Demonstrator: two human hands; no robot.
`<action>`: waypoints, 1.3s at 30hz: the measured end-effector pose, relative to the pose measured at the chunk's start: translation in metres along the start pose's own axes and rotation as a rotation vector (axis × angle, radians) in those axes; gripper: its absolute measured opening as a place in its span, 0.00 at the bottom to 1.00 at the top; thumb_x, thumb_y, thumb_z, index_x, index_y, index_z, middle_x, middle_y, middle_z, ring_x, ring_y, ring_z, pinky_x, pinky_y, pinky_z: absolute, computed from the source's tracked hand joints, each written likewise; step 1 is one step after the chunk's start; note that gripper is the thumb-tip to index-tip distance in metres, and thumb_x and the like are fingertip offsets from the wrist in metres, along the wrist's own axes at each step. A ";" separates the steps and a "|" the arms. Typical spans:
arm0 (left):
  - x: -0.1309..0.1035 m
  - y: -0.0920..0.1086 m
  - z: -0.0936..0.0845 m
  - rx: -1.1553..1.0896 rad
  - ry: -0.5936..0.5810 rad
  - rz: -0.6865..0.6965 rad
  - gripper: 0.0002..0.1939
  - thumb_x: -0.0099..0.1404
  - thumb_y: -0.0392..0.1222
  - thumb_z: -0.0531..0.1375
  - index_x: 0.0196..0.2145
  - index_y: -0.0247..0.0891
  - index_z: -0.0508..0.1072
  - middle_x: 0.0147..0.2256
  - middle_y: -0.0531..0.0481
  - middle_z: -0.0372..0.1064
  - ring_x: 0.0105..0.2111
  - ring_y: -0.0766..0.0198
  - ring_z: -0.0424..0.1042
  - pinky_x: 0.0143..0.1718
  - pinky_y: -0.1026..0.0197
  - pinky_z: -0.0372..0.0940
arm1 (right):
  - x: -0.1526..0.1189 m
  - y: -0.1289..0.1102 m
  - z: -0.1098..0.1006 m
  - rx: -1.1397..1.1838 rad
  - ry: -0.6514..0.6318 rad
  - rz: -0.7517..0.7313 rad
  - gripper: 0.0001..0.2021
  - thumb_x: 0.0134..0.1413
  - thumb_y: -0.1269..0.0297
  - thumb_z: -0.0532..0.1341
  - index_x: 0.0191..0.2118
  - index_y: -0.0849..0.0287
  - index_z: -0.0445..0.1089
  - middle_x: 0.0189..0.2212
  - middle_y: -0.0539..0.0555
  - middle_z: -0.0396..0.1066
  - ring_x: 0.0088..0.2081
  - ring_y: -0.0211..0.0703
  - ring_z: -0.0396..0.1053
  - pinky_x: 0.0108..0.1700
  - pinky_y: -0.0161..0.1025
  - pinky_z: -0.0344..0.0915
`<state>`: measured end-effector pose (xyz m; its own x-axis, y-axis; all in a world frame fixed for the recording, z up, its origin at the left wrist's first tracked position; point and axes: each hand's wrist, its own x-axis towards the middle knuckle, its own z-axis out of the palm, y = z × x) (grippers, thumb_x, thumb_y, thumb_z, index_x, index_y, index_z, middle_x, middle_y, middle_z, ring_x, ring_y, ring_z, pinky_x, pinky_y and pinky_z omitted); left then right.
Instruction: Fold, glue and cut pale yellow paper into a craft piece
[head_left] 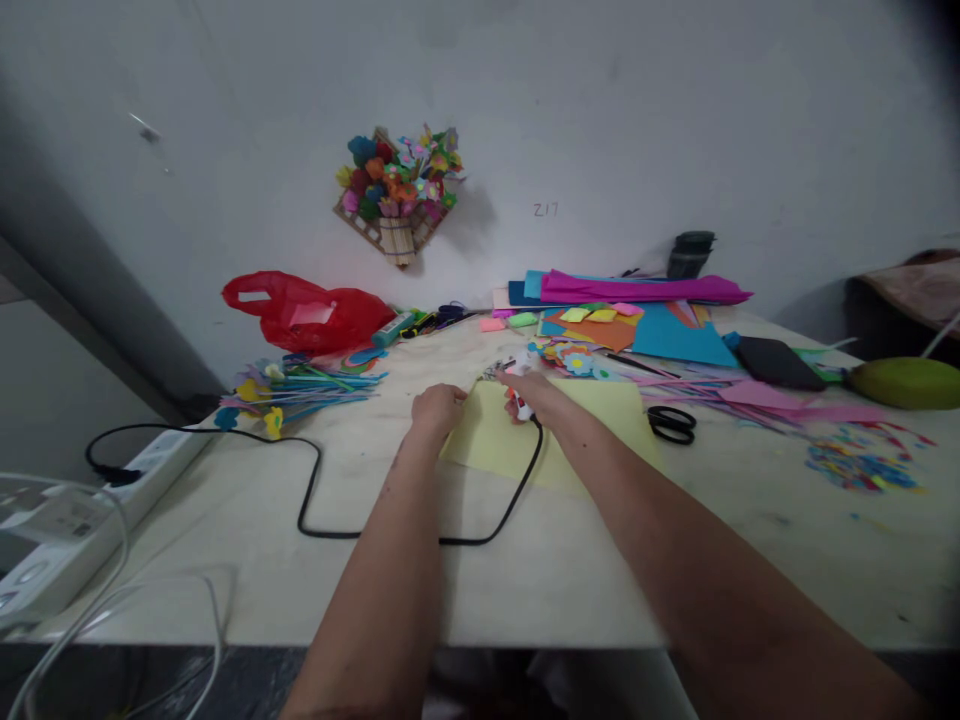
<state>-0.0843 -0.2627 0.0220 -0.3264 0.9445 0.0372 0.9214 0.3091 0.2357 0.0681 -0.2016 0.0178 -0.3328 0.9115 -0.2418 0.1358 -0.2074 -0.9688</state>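
A pale yellow sheet (495,433) lies on the table in front of me. My left hand (439,410) is at its upper left edge, fingers closed on the border of the sheet. In my right hand (534,392) is a white hot glue gun (523,410) with an orange part near the trigger. Its black cord (306,500) drops from the handle, passes under my left forearm and runs to the left. The glue gun's front end is over the sheet's top edge, beside a small metallic piece (495,370) I cannot make out clearly.
Black-handled scissors (673,424) lie right of the sheet. Paper flowers (574,360) and coloured sheets (675,335) are behind it. Flowers on stems (300,388), a red plastic bag (307,315) and a power strip (142,490) are at left. Paper scraps (862,460) lie at right.
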 end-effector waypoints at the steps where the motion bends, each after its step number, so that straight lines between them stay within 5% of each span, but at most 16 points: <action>1: 0.000 0.000 0.000 0.003 0.002 -0.003 0.18 0.54 0.39 0.56 0.43 0.50 0.73 0.43 0.51 0.72 0.44 0.60 0.69 0.41 0.63 0.61 | 0.001 0.001 0.000 -0.001 -0.003 -0.003 0.15 0.51 0.54 0.60 0.31 0.62 0.59 0.14 0.44 0.58 0.11 0.33 0.58 0.14 0.32 0.60; 39: 0.000 0.001 0.002 -0.026 0.044 -0.041 0.17 0.55 0.39 0.55 0.42 0.47 0.75 0.43 0.48 0.72 0.43 0.58 0.70 0.42 0.61 0.60 | 0.000 0.001 0.002 -0.007 -0.024 0.010 0.15 0.53 0.55 0.58 0.29 0.64 0.61 0.10 0.49 0.61 0.11 0.34 0.58 0.14 0.33 0.62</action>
<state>-0.0833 -0.2621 0.0200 -0.3734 0.9251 0.0694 0.9013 0.3441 0.2631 0.0662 -0.2031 0.0168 -0.3539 0.9006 -0.2524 0.1458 -0.2134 -0.9660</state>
